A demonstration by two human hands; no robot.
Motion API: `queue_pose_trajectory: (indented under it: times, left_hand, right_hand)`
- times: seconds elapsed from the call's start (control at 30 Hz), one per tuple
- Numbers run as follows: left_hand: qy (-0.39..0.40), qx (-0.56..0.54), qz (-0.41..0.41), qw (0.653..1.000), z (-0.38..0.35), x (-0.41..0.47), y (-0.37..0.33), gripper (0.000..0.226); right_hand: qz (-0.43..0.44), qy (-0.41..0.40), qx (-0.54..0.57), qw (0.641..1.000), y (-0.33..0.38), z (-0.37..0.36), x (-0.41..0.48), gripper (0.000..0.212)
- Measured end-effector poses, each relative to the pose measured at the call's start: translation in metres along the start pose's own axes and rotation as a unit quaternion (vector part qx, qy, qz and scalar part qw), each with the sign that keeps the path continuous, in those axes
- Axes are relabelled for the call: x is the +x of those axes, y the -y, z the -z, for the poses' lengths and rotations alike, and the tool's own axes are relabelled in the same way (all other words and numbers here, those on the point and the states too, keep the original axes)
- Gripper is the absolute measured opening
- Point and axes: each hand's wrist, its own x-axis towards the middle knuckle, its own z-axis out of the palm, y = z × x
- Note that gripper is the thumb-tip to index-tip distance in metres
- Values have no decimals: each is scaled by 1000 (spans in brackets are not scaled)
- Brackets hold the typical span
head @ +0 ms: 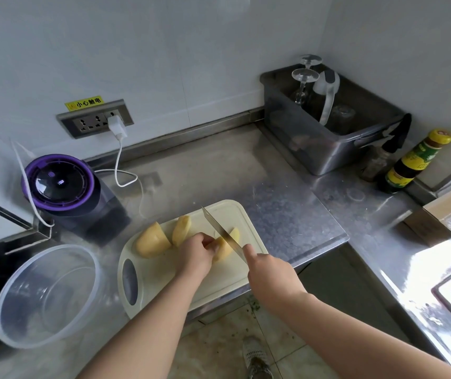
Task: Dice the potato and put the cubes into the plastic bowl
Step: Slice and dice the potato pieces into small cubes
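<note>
Potato piece (222, 254) on cutting board (218, 280), under knife (217, 228); left hand (195, 254) fingers (206, 240) curled, pinching it. Right hand (270, 274) closed on knife, forefinger (248, 251) along spine. 2 chunks (153, 240) at 10 o'clock; plastic bowl (63, 247) at 8. Flesh likely firm, slick: hold cut face down.

"Where is there room to pass?"

"Far and right of the cutting board (218, 280), the surface (287, 198) lies bare up to the steel bin (328, 151) in the far right corner."

"And leftward?"

"Tight. The plastic bowl (8, 296) sits just beside the board, mouth open upward. Farther back stands a purple appliance (60, 184), its white cable (120, 165) looping over the surface. Bottles (410, 165) and a cardboard box (448, 214) crowd the right."
</note>
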Motion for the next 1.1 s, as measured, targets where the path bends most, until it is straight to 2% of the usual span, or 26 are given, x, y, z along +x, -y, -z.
queue_pose_trajectory:
  times: [0.17, 0.43, 0.53, 0.63, 0.87, 1.0, 1.1]
  left_hand:
    - [-4, 32, -10, 999, -1, -1, 1, 12]
    - [3, 20, -10, 1000, 0, 2, 5, 5]
    - [16, 10, -8, 1000, 0, 4, 6, 5]
    - [33, -4, 1, 999, 2, 7, 4, 16]
    - [-3, -34, -4, 999, 14, 19, -2, 23]
    - [20, 10, -37, 999, 11, 24, -4, 29]
    - [53, 103, -53, 992, 11, 29, -7, 37]
  right_hand:
    - [-10, 32, -9, 999, -2, -6, 3, 53]
    - [-28, 45, -5, 999, -9, -10, 4, 48]
    - [-26, 26, 12, 999, -10, -10, 5, 41]
    - [-24, 12, 42, 999, -7, -5, 9, 35]
    - [-18, -25, 88, 996, -9, 13, 10, 11]
    - [-25, -39, 106, 993, -15, 20, 15, 6]
    - [-30, -40, 107, 993, -19, 22, 15, 7]
